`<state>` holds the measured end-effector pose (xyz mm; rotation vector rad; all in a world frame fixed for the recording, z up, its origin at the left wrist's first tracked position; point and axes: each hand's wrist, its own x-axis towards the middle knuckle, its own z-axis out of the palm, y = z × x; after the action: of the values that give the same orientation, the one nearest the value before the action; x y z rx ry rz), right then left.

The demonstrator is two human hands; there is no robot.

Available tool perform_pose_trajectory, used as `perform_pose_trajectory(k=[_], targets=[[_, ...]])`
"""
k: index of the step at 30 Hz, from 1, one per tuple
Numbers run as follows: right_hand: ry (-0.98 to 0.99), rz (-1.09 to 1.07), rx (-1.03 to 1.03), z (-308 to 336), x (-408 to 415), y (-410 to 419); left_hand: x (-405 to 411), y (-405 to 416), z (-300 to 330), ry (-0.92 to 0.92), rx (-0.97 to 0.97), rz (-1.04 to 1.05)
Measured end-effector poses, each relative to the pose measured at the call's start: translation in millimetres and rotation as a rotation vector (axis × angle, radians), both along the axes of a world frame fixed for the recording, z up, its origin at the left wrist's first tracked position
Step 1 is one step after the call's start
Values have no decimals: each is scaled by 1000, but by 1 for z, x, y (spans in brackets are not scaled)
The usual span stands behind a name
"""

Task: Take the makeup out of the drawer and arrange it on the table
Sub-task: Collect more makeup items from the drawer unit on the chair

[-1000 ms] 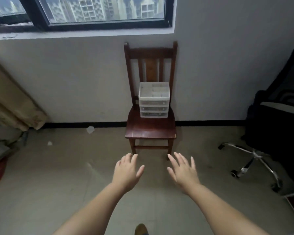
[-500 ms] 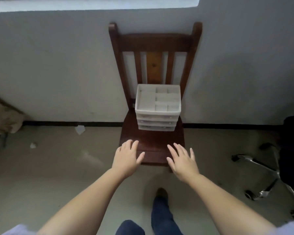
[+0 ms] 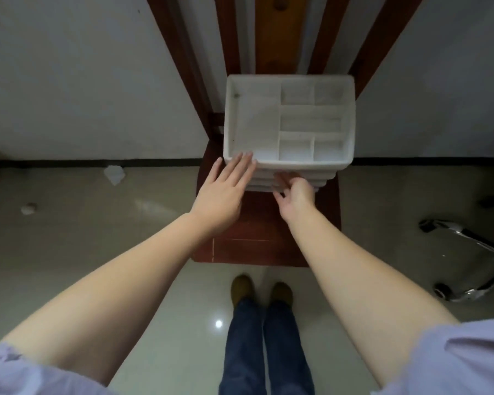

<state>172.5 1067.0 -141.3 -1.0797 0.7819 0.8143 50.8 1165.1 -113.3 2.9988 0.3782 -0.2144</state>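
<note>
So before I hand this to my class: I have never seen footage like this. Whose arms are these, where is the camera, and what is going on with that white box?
There is no machine here. A person wears a wide-angle camera on the head, so you look down along their own bare arms to their shoes.

A white plastic organiser stands on a dark wooden chair against the wall. Its top tray has divided compartments, with no makeup visible in them; shallow drawers sit stacked beneath.

The left hand lies flat, its straight fingers touching the front left corner. The right hand reaches the drawer fronts, fingers curled there; whether it grips a drawer is unclear. Nothing is held yet.
</note>
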Motion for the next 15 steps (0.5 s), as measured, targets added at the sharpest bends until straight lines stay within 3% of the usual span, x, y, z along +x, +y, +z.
perform_pose_trajectory(k=[8,15], targets=[[74,-165,16,-6,-10,2,2,4,2,-5,-36,-19],[111,-157,26,-14,-69,-46,3,0,0,42,-37,3]])
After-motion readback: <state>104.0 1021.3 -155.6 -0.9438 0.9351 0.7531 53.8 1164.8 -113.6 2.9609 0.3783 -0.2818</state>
